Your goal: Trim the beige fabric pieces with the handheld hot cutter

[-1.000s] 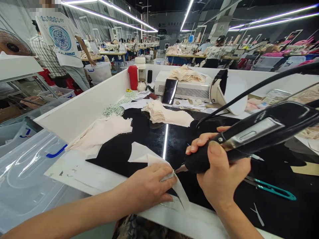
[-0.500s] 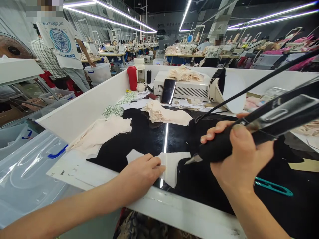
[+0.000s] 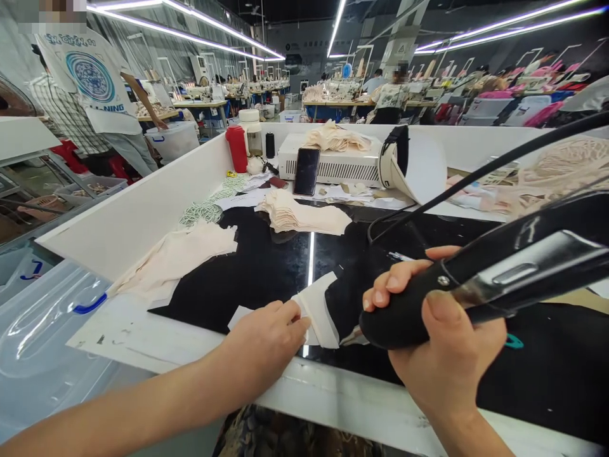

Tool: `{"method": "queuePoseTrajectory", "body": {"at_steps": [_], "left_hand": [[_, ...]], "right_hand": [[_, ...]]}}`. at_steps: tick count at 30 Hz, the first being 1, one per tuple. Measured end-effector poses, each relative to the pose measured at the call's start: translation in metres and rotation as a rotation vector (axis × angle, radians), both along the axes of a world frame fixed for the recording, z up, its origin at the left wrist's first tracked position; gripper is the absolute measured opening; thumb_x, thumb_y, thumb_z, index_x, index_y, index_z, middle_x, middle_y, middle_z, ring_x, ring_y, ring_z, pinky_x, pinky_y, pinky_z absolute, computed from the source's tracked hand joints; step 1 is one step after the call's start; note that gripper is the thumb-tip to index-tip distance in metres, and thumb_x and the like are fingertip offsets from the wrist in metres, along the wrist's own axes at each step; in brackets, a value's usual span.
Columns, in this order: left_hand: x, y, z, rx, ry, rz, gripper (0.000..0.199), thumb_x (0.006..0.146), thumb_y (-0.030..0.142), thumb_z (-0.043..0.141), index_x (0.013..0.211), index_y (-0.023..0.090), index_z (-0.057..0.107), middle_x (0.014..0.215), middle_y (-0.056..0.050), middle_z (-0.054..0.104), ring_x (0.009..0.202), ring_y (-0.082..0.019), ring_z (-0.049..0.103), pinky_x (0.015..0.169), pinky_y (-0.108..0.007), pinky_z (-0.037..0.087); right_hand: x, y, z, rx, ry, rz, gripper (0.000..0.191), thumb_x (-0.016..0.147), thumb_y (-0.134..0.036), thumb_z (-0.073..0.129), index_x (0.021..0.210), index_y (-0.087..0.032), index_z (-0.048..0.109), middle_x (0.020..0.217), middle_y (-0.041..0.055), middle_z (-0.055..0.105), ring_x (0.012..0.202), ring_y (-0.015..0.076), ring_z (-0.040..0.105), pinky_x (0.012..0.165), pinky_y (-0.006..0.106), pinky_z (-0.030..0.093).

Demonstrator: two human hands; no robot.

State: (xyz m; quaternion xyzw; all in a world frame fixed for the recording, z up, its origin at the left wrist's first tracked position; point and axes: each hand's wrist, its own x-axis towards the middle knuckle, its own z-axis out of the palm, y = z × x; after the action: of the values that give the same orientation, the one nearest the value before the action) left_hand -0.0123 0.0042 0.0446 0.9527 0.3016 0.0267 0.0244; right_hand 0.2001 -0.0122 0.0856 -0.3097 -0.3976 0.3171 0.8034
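My left hand (image 3: 269, 339) has its fingers bent together on a small cream fabric piece (image 3: 321, 312), holding it against the glossy black work surface. A white corner of sheet (image 3: 238, 315) shows left of these fingers. In my right hand (image 3: 445, 346) is a thick black corded hand tool (image 3: 399, 324) with a narrow metal tip (image 3: 351, 336). That tip is at the fabric's lower right corner; whether it touches cannot be told. Beyond the hands lie a stack of cream cut pieces (image 3: 299, 216) and, to the left, more cream fabric (image 3: 190, 254).
A white box (image 3: 328, 162) with a phone (image 3: 307, 171) leaning on it stands behind, beside a red bottle (image 3: 236, 149). The tool's black cable (image 3: 485, 174) crosses the right side. Green cord (image 3: 202, 209) lies by the left wall. A co-worker (image 3: 92, 89) stands beyond.
The tool in my right hand has moved left and nearer, its tip going from the fabric's upper right corner to its lower right one. The fabric piece has turned under my left hand.
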Motion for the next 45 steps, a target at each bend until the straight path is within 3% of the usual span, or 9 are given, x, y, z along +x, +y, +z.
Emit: {"method": "queuePoseTrajectory", "body": {"at_steps": [4,9,13,17,20,28,34,40,45], "left_hand": [[0.002,-0.003,0.003,-0.003,0.092,0.026,0.018,0.104,0.002,0.071,0.109,0.019,0.07,0.101,-0.003,0.07,0.085,-0.023,0.07,0.071,-0.034,0.057],[0.003,-0.012,0.0,0.047,0.081,0.074,0.013,0.108,0.007,0.069,0.108,0.02,0.069,0.098,-0.003,0.071,0.074,-0.022,0.067,0.057,-0.034,0.049],[0.011,-0.017,0.001,0.242,0.009,-0.109,0.027,0.103,-0.005,0.06,0.091,0.019,0.065,0.086,-0.004,0.064,0.075,-0.022,0.063,0.063,-0.035,0.053],[0.023,-0.014,0.0,0.239,-0.193,-0.343,0.021,0.112,0.002,0.055,0.103,0.013,0.071,0.098,-0.008,0.069,0.089,-0.022,0.067,0.082,-0.034,0.061],[0.026,-0.006,-0.007,0.222,-0.214,-0.414,0.026,0.117,0.003,0.052,0.108,0.013,0.074,0.108,-0.01,0.075,0.103,-0.021,0.073,0.096,-0.032,0.064],[0.011,0.007,-0.025,0.135,-0.266,-0.354,0.032,0.124,0.011,0.042,0.138,0.011,0.072,0.131,-0.012,0.082,0.128,-0.02,0.078,0.113,-0.03,0.065],[0.008,0.008,-0.025,0.303,-0.34,-0.342,0.025,0.124,0.015,0.052,0.13,0.01,0.076,0.128,-0.009,0.083,0.127,-0.021,0.077,0.124,-0.035,0.06],[0.013,0.009,-0.024,0.359,-0.364,-0.338,0.019,0.121,0.015,0.06,0.118,0.009,0.077,0.109,-0.006,0.078,0.105,-0.021,0.077,0.106,-0.036,0.066],[0.011,0.01,-0.031,0.29,-0.366,-0.331,0.021,0.123,0.018,0.056,0.129,0.008,0.074,0.116,-0.01,0.078,0.111,-0.022,0.078,0.107,-0.036,0.067]], "right_hand": [[-0.002,0.0,-0.006,0.0,-0.01,0.012,0.042,0.086,-0.042,0.104,0.113,-0.027,0.075,0.077,-0.0054,0.077,0.058,0.0165,0.07,0.055,0.029,0.063],[-0.002,0.0,-0.01,-0.007,-0.028,0.006,0.045,0.085,-0.044,0.104,0.114,-0.027,0.074,0.078,-0.0052,0.076,0.058,0.0168,0.07,0.055,0.03,0.063],[-0.001,0.0,-0.009,-0.007,-0.044,-0.009,0.046,0.085,-0.047,0.104,0.114,-0.027,0.073,0.078,-0.0054,0.075,0.057,0.0171,0.07,0.054,0.03,0.062],[0.0,0.0,-0.01,-0.01,-0.06,-0.021,0.047,0.086,-0.048,0.103,0.114,-0.028,0.072,0.078,-0.0058,0.074,0.057,0.0174,0.07,0.052,0.031,0.062],[-0.001,0.0,-0.01,-0.006,-0.053,-0.006,0.047,0.086,-0.047,0.104,0.115,-0.028,0.072,0.079,-0.0055,0.075,0.058,0.0169,0.07,0.051,0.029,0.062],[0.0,-0.001,-0.011,-0.015,-0.049,-0.002,0.045,0.088,-0.047,0.103,0.115,-0.028,0.073,0.08,-0.0053,0.075,0.058,0.0174,0.071,0.053,0.03,0.063],[0.001,-0.002,-0.011,-0.014,-0.043,0.005,0.045,0.087,-0.045,0.103,0.116,-0.028,0.074,0.081,-0.0053,0.076,0.061,0.0166,0.071,0.056,0.029,0.063],[0.0,-0.003,-0.008,-0.01,-0.012,-0.002,0.046,0.082,-0.043,0.106,0.113,-0.028,0.075,0.078,-0.0061,0.076,0.059,0.0161,0.07,0.055,0.028,0.063],[0.0,-0.002,-0.007,-0.002,-0.001,0.011,0.046,0.081,-0.042,0.107,0.112,-0.027,0.076,0.077,-0.006,0.077,0.058,0.016,0.071,0.054,0.027,0.064]]}}
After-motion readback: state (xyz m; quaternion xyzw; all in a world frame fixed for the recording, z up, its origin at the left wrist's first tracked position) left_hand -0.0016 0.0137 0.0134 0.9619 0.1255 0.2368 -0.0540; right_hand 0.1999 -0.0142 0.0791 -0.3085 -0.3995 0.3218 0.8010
